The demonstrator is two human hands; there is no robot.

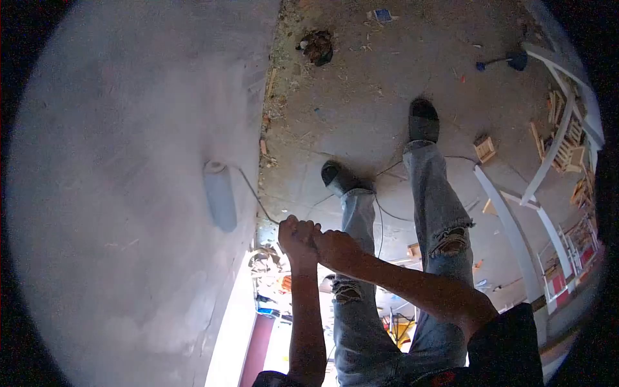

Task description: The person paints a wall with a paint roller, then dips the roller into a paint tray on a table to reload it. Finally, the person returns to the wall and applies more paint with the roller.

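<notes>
A paint roller (220, 197) with a pale grey sleeve rests against the grey wall on the left. Its thin bent wire frame (256, 193) runs down to my hands. My left hand (298, 238) is closed around the roller's handle end, and the grip itself is hidden by the fingers. Pressed close beside it, my right hand (336, 249) is also closed, fingers wrapped toward the same handle. Both arms reach forward in front of my legs.
The wall (129, 161) fills the left side, with debris along its foot. A dark clump (317, 48) lies on the floor (380, 84). A cable (382, 222) runs near my feet. Right stand white frames (512, 226), wood scraps (567, 151) and a small wooden piece (484, 149).
</notes>
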